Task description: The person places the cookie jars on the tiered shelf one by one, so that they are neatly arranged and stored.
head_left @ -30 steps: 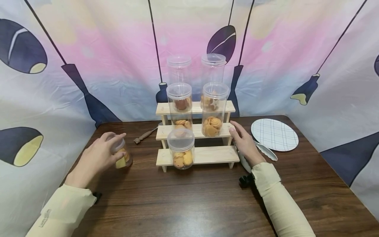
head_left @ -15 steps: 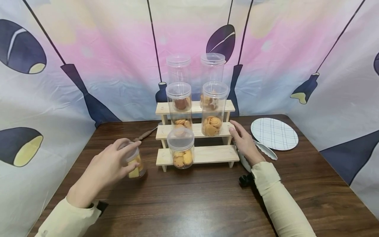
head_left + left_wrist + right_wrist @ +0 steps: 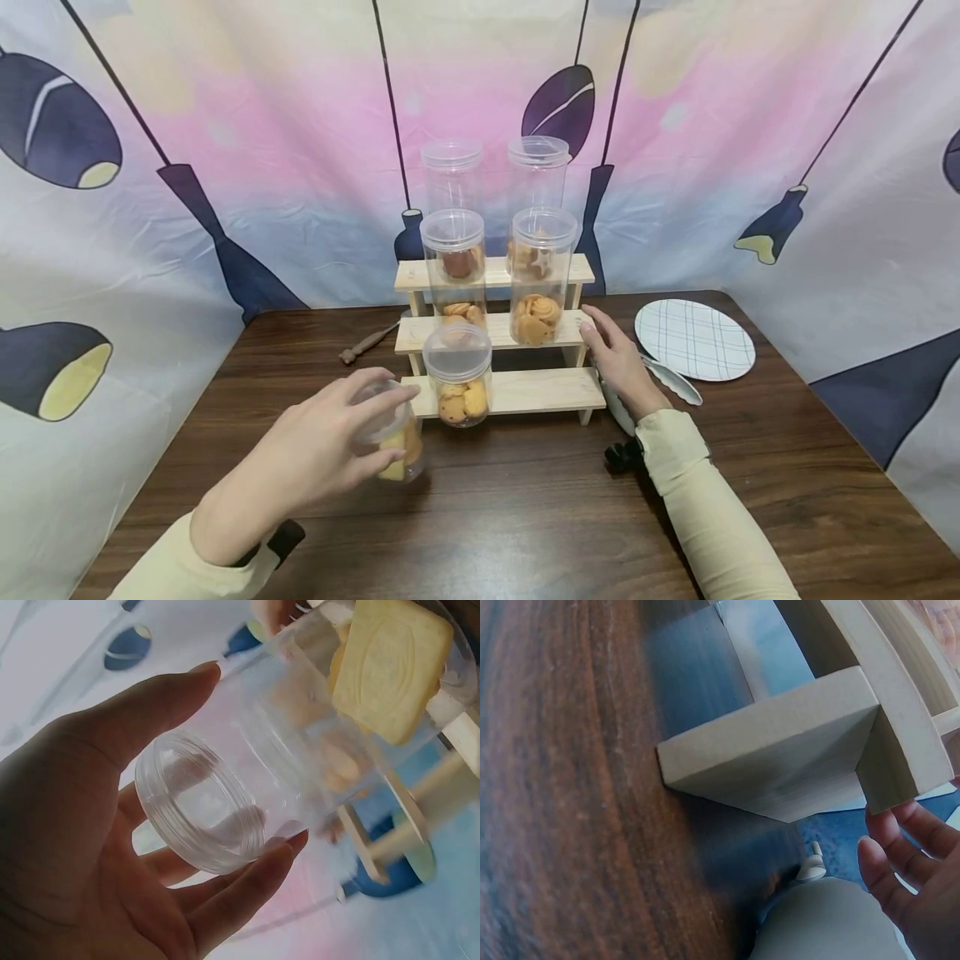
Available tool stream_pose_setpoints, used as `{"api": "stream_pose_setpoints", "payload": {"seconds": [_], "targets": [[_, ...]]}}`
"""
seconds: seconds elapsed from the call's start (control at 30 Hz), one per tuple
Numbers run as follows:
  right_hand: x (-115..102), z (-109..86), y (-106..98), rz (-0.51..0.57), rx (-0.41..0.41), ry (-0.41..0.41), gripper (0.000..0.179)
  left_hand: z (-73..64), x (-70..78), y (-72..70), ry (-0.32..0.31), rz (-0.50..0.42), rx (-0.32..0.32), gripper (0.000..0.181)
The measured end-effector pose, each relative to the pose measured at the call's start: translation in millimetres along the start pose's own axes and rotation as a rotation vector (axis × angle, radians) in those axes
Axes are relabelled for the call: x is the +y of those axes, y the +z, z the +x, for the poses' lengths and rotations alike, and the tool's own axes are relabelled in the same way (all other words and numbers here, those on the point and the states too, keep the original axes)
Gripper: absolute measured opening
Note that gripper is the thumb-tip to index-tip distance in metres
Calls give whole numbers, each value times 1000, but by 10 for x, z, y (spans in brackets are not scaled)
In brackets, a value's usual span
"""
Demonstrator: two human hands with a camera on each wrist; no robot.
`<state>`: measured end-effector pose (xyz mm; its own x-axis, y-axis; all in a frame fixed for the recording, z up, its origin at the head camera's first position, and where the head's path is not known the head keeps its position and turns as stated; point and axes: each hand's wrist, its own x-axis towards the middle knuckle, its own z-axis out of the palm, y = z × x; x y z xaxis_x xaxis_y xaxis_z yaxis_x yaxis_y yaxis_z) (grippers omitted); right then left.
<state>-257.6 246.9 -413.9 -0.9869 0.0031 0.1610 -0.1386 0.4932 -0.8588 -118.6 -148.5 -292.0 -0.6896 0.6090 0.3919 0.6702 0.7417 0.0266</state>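
Observation:
My left hand (image 3: 315,442) holds a clear lidded jar (image 3: 412,454) of cookies, left of the wooden tiered stand (image 3: 543,390). In the left wrist view, thumb and fingers curve round the lid end of this cookie jar (image 3: 285,765), and a square yellow cookie (image 3: 394,667) shows at its far end. On the stand's lowest step, a short jar (image 3: 460,379) of cookies sits at the left. Taller cookie jars stand on the steps above. My right hand (image 3: 621,362) touches the right end of the middle step; the right wrist view shows its fingertips (image 3: 881,821) against the wood.
Right of the stand lies an oval checked plate (image 3: 696,340), with pale tongs (image 3: 675,383) between it and the right arm. A brown-handled utensil (image 3: 367,343) lies behind the left hand. A patterned cloth (image 3: 315,125) hangs behind the brown table (image 3: 510,508).
My left hand has carried the jar to the right and nearer to me, from the table's left side to beside the stand. The right hand stays at the stand's right end.

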Motion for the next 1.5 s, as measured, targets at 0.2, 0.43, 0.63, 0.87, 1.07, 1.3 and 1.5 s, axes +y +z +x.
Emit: {"api": "stream_pose_setpoints", "payload": {"seconds": [0.2,0.43,0.63,0.87,1.07,1.3,1.5], "targets": [[6,2,-2,8,-6,10,63,126,189,62,107,-58,-14,63],[9,13,-9,5,-5,4,62,384,412,152,216,-119,-20,63],[4,1,-7,13,-6,19,62,699,570,210,337,-113,3,62],[-13,-12,-15,-10,-13,5,63,1047,693,239,366,-87,-3,60],[-5,-16,-28,-3,-20,3,63,1291,758,253,308,-57,-67,61],[-11,-9,-34,-5,-14,16,64,1490,766,319,276,-29,-90,59],[-5,-8,-22,0,-21,18,63,1584,729,413,242,-4,-113,56]]}}
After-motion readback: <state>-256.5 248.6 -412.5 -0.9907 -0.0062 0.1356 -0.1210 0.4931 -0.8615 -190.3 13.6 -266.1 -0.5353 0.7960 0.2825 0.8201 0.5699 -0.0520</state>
